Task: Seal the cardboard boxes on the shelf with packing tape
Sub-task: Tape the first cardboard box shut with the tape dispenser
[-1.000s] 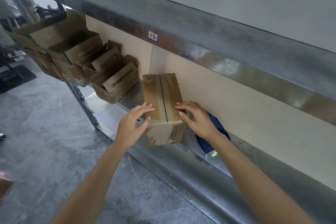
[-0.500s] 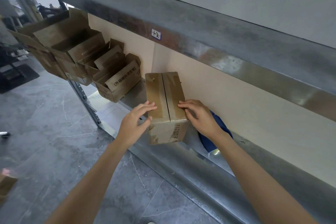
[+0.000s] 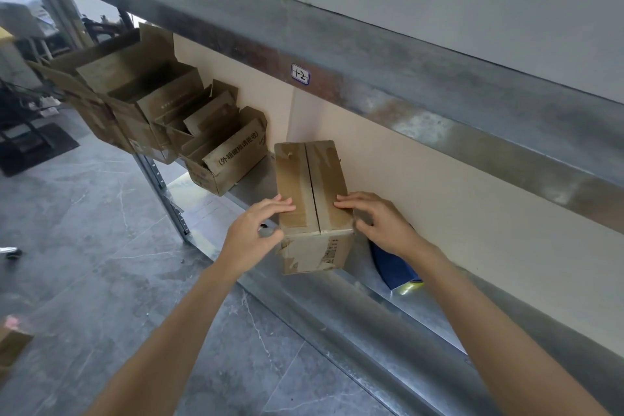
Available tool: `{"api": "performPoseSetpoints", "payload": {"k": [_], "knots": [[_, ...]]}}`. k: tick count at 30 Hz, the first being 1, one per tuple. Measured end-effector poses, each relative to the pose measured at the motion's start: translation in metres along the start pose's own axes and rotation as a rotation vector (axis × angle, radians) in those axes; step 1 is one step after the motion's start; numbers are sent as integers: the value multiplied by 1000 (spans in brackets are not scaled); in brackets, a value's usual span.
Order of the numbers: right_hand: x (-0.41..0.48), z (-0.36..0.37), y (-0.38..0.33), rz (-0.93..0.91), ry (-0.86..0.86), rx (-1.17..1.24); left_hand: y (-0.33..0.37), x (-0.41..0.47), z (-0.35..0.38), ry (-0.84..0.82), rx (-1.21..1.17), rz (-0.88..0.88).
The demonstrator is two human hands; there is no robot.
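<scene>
Left hand (image 3: 253, 236) and right hand (image 3: 381, 226), fingers flat, press the cardboard box (image 3: 310, 179) shut; next, probably grab the tape dispenser (image 3: 393, 267)

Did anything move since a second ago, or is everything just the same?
Nothing really moved. The left-hand grip and right-hand grip still press the flaps of the closed box flat, and it sits at the same spot on the shelf. The open boxes and the blue tape dispenser stayed put. Only the view shifted a little.
</scene>
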State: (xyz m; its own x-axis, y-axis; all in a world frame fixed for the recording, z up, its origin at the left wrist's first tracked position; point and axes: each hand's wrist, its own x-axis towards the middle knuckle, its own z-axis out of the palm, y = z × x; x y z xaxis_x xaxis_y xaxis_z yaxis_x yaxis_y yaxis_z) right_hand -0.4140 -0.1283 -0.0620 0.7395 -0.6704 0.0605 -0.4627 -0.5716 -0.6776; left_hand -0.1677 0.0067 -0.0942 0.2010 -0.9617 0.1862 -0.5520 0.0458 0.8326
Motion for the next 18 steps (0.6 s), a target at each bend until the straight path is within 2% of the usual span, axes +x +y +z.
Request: {"api": "performPoseSetpoints", "payload": {"k": [4,18], "knots": [[0,2,2,-2,26,40,-2,-1,3,41,10,12],[6,25,-3,-41,291,31,-3,0,23,198,-31,44]]}}
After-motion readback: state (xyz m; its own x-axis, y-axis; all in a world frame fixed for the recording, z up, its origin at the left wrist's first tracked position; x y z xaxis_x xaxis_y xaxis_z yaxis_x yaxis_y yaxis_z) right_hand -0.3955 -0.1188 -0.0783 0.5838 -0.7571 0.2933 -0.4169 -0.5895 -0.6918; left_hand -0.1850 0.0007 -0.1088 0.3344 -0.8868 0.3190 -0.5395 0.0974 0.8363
